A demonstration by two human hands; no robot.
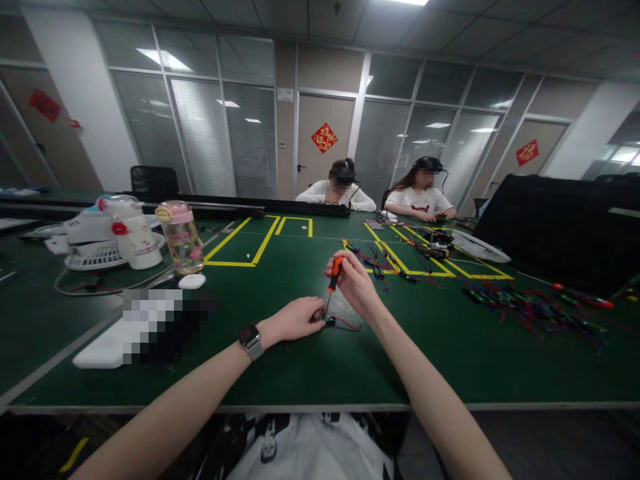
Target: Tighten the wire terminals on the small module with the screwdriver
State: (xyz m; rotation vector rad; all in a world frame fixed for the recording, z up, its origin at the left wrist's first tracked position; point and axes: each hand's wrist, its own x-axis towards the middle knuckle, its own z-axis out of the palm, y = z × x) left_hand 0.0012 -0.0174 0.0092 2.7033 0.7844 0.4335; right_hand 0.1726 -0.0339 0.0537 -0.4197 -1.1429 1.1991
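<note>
My right hand [354, 280] is closed around the orange and black handle of a screwdriver [337, 272]. The screwdriver stands nearly upright, its shaft pointing down at a small green terminal piece with red and black wires [330, 321] on the green table. My left hand [299, 319], with a watch on the wrist, rests on the table with its fingers pressed on that small piece from the left. The exact spot where the screwdriver tip meets it is too small to make out.
Piles of wired parts lie to the right [535, 307] and farther back [375, 260]. Yellow tape [230, 264] marks the table [240, 387]. On the left stand a pink-lidded bottle [181, 240], a white jug [134, 233] and a white case [192, 281]. Two people sit across.
</note>
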